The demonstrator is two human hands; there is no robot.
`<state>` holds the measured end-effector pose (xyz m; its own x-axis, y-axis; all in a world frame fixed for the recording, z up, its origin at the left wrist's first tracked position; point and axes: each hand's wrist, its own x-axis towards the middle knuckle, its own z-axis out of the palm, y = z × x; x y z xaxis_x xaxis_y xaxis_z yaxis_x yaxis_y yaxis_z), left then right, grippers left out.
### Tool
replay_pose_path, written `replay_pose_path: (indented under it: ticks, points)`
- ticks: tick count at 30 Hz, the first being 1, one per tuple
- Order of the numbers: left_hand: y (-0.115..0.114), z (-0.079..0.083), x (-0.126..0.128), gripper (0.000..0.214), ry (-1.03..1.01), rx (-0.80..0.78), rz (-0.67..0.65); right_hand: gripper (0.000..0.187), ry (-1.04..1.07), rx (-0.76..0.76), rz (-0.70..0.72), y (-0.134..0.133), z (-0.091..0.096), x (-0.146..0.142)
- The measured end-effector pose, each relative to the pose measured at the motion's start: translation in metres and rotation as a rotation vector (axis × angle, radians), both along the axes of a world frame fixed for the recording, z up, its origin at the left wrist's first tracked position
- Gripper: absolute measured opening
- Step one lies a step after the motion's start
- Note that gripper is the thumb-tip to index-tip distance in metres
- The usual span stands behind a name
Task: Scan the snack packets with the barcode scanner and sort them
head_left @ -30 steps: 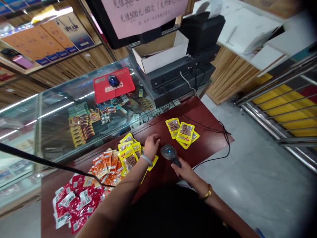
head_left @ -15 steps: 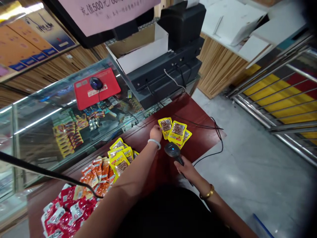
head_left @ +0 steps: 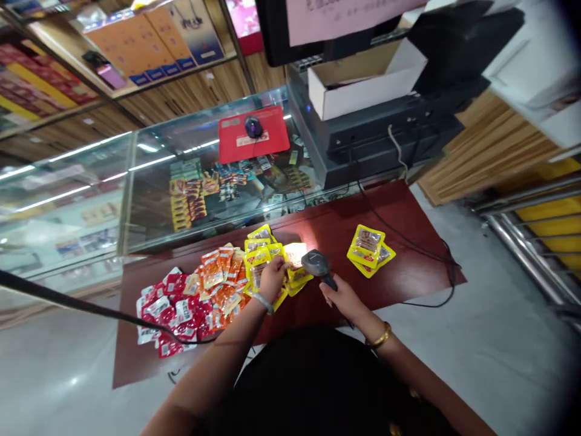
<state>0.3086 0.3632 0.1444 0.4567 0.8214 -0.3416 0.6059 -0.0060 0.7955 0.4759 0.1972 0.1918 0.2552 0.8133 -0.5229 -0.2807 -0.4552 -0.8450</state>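
My right hand (head_left: pixel 341 298) is wrapped round the handle of a dark barcode scanner (head_left: pixel 316 263), whose head points left. Light from it falls brightly on a yellow snack packet (head_left: pixel 296 254), which my left hand (head_left: pixel 273 277) pinches by its edge. That packet is above a pile of yellow packets (head_left: pixel 257 272), partly hidden by my left hand. Touching this pile on the left are orange packets (head_left: pixel 222 272), then red and white packets (head_left: pixel 175 309). Farther right, a small stack of yellow packets (head_left: pixel 367 247) lies apart on the dark red tabletop (head_left: pixel 327 312).
Behind the table stands a glass display case (head_left: pixel 200 145) with a red mouse pad (head_left: pixel 272 145) and a mouse (head_left: pixel 253 126). A white open box (head_left: pixel 358 97) sits on a black cash drawer (head_left: pixel 363 136). A black cable (head_left: pixel 408 234) crosses the table's right side. Metal railings (head_left: pixel 521 242) stand right.
My left hand has gone from the right-hand yellow packets to the left pile with one packet, leaving fewer at the right. The scanner stays in my right hand. My view has swung left.
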Motion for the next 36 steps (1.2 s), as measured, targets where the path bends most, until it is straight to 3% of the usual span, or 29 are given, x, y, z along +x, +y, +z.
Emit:
replay_pose_path:
  ticks: [6,11,13,15,18,23,26,31,36]
  points:
    - [0.003,0.017,-0.052,0.017,0.059,0.051,0.089,0.043,-0.005,0.021,0.141,0.016,0.011,-0.024]
    - [0.027,0.025,-0.097,0.016,0.166,0.061,0.268,0.041,-0.020,0.025,0.195,0.015,0.011,-0.029]
    - [0.037,0.030,-0.103,0.024,0.297,0.207,0.367,0.040,-0.033,0.024,0.193,0.012,0.009,-0.027]
    - [0.043,0.034,-0.095,0.037,0.400,0.409,0.377,0.039,-0.039,0.017,0.164,0.008,0.008,-0.024]
    - [0.041,0.037,-0.053,0.040,0.367,0.535,0.196,0.039,-0.033,-0.012,0.066,-0.001,0.005,-0.017]
    - [0.018,0.023,0.062,0.025,0.166,0.403,-0.256,0.051,-0.005,-0.086,-0.129,-0.027,-0.006,-0.001]
    - [0.000,0.013,0.132,0.024,0.125,0.338,-0.440,0.052,-0.013,-0.099,-0.250,-0.050,-0.015,0.010]
    - [-0.033,0.003,0.218,0.061,0.297,0.321,-0.514,0.041,-0.072,-0.142,-0.450,-0.083,-0.027,0.029]
    - [-0.051,-0.001,0.252,0.081,0.393,0.389,-0.569,0.040,-0.097,-0.156,-0.517,-0.097,-0.033,0.040]
